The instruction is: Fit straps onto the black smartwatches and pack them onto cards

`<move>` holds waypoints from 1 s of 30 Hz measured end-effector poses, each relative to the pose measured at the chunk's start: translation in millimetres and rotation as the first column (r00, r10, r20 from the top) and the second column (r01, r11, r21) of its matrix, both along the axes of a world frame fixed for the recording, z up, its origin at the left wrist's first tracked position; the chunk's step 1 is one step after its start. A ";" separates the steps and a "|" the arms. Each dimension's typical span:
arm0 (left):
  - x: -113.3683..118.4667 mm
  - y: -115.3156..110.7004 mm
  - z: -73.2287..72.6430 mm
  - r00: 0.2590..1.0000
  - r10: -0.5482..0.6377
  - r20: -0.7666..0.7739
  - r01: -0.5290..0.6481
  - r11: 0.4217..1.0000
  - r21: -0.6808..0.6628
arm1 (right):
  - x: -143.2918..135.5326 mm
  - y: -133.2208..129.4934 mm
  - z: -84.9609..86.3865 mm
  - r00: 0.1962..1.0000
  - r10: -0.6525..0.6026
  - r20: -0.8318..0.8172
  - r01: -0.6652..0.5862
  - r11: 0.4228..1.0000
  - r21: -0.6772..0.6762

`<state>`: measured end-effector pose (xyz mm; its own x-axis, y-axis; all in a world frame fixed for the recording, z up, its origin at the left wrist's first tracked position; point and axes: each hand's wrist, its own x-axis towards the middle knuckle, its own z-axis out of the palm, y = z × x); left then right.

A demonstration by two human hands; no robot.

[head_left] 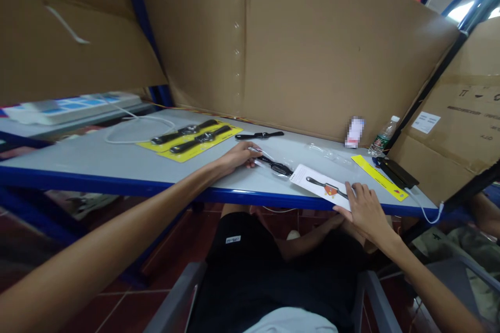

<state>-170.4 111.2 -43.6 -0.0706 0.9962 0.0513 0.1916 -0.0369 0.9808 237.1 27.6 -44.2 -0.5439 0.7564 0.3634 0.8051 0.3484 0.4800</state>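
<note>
My left hand (242,156) is closed on the left end of a clear plastic blister pack (287,162). Inside the plastic lies a black two-handled tool that looks like a spokeshave (280,168). My right hand (364,207) pinches the right end of a white printed card (318,183), thumb below and fingers on top. A similar tool is pictured on the card, whose left end overlaps the right end of the tool. Behind my left hand, another black spokeshave (259,136) rests loose on the grey table (213,173).
Two more spokeshaves lie on yellow cards (183,155) at left, beside a white cable (117,140). At right are a yellow strip (378,178), a black device (397,173), a plastic bottle (385,136) and clear plastic (326,153). Cardboard (304,52) walls the back.
</note>
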 end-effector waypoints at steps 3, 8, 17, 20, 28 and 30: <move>0.6 -1.7 0.9 1.000 0.011 0.000 -0.011 1.000 -0.001 | -28.9 11.0 -1.5 0.999 0.021 -0.046 -0.022 1.000 -0.010; 0.2 -2.1 -2.0 0.998 0.033 0.057 -0.034 0.999 0.015 | -41.0 20.5 -5.2 0.991 0.058 -0.120 -0.064 0.997 -0.050; 1.1 2.7 -5.9 0.996 0.018 0.084 -0.019 1.000 0.010 | 37.1 0.9 -10.5 0.882 -0.174 -0.439 0.130 0.983 -0.128; 1.5 0.1 -5.9 0.995 0.019 0.094 -0.021 1.000 0.019 | 35.6 -2.2 -11.2 0.835 -0.236 -0.498 0.138 0.964 -0.226; 6.1 -4.2 -3.6 0.984 0.054 0.170 -0.048 0.998 -0.037 | 7.9 30.4 -14.1 0.730 -0.294 -0.617 0.150 0.949 -0.276; 11.4 -4.6 -3.2 0.976 0.077 0.205 -0.061 0.995 -0.083 | 3.0 46.1 -13.2 0.678 -0.319 -0.662 0.132 0.939 -0.317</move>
<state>-159.0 106.6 -46.8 -0.1409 0.9889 -0.0471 -0.0173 0.0451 0.9988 240.1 73.7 -57.4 -0.0062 0.9303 0.3668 0.9391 0.1314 -0.3174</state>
